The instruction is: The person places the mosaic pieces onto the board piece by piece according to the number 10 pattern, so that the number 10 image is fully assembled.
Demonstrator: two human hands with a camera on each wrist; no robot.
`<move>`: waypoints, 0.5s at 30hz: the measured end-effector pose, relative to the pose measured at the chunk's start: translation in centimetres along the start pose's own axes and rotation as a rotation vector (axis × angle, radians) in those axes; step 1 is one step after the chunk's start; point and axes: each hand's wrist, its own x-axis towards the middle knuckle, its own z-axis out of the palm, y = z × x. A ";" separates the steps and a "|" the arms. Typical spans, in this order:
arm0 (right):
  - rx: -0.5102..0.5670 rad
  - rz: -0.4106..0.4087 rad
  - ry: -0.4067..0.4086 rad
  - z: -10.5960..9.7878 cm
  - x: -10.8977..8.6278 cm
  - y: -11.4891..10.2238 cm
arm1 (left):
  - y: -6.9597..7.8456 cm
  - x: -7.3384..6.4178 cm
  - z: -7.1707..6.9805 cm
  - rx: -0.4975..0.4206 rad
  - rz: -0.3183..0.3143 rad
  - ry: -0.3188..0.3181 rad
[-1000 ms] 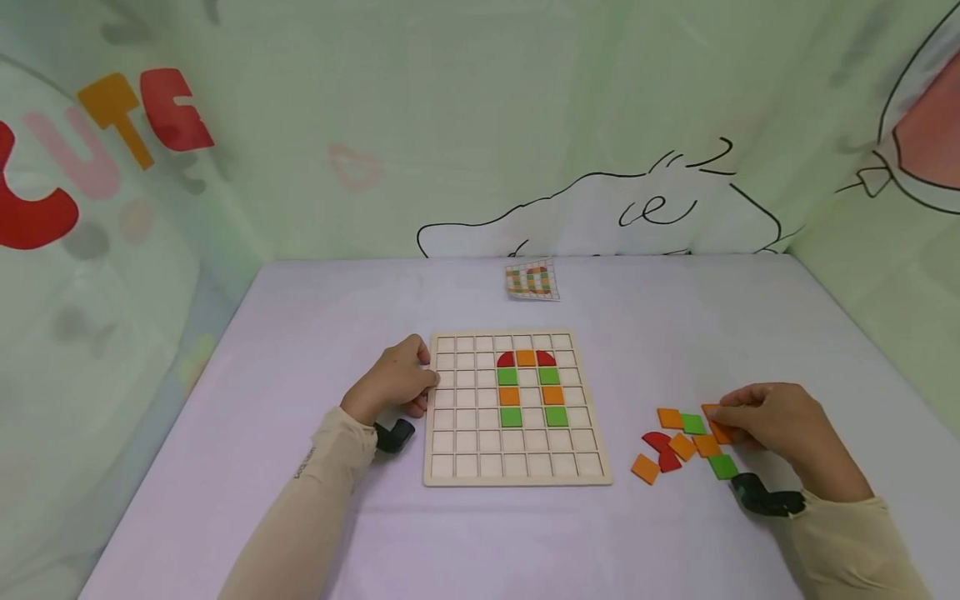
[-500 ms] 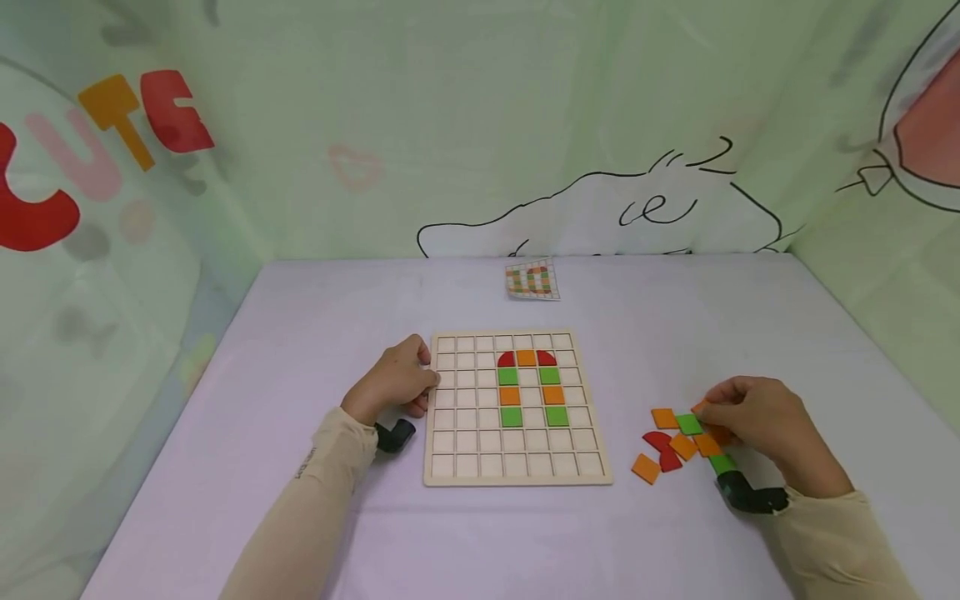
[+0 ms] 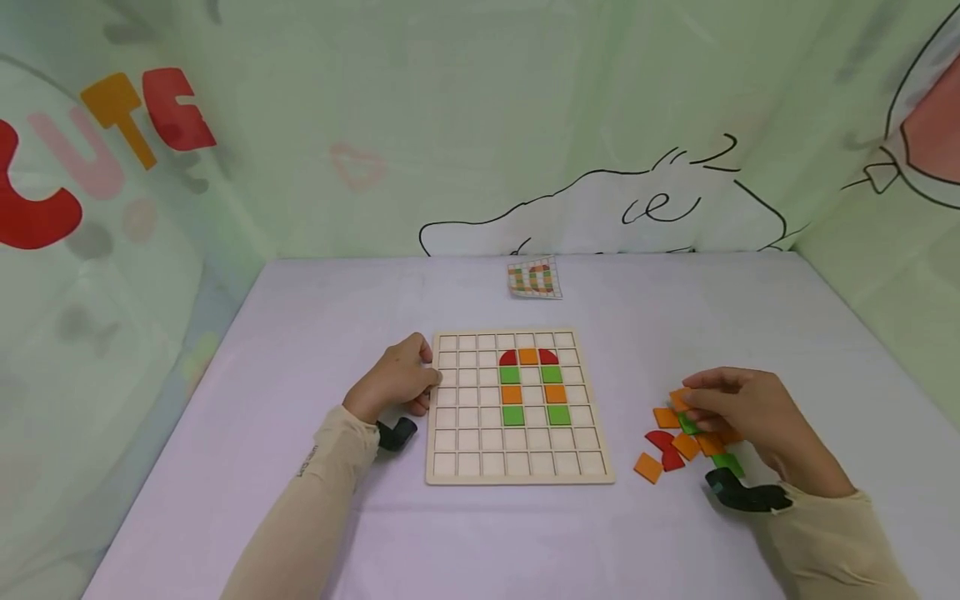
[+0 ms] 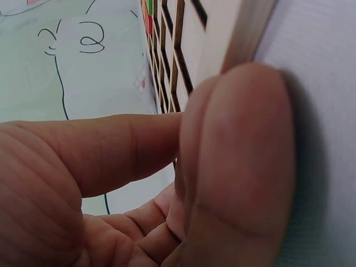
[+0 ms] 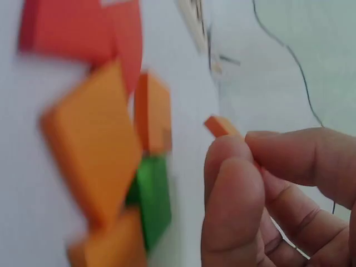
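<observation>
A wooden grid board point(image 3: 521, 454) lies mid-table, with red quarter-round, orange and green square tiles set in an arch shape on its right half. At the board's left edge my left hand point(image 3: 393, 377) grips the rim between thumb and fingers; the left wrist view has the fingertips point(image 4: 245, 139) close against the board's side. My right hand point(image 3: 757, 417) pinches an orange square tile point(image 5: 221, 125) between thumb and fingertips, raised over the loose tiles. Beneath it lie several orange tiles point(image 3: 648, 467), green tiles point(image 5: 153, 200) and red quarter-round tiles point(image 3: 671, 458), partly hidden by the hand.
A small card point(image 3: 535, 277) printed with a coloured grid pattern lies at the back of the table point(image 3: 360, 533). Printed cloth point(image 3: 480, 117) hangs behind and at both sides. Black wrist-worn devices point(image 3: 746, 493) sit at both sleeve cuffs.
My right hand has lifted the orange tile off the right side of the pile and moved it left and away from me. The left hand stays at the board's edge.
</observation>
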 end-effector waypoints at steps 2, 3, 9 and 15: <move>0.018 -0.006 -0.021 0.6 0.2 -0.5 | 0.0 0.0 0.0 0.003 -0.001 0.000; 0.025 -0.006 -0.034 1.0 0.2 -0.7 | 0.0 0.0 0.0 0.004 -0.001 0.000; 0.064 -0.012 -0.110 4.0 0.2 -2.6 | -0.1 0.1 0.1 -0.005 -0.006 -0.012; 0.114 -0.004 -0.168 7.5 0.0 -4.7 | 0.0 0.1 -0.1 -0.004 -0.008 -0.010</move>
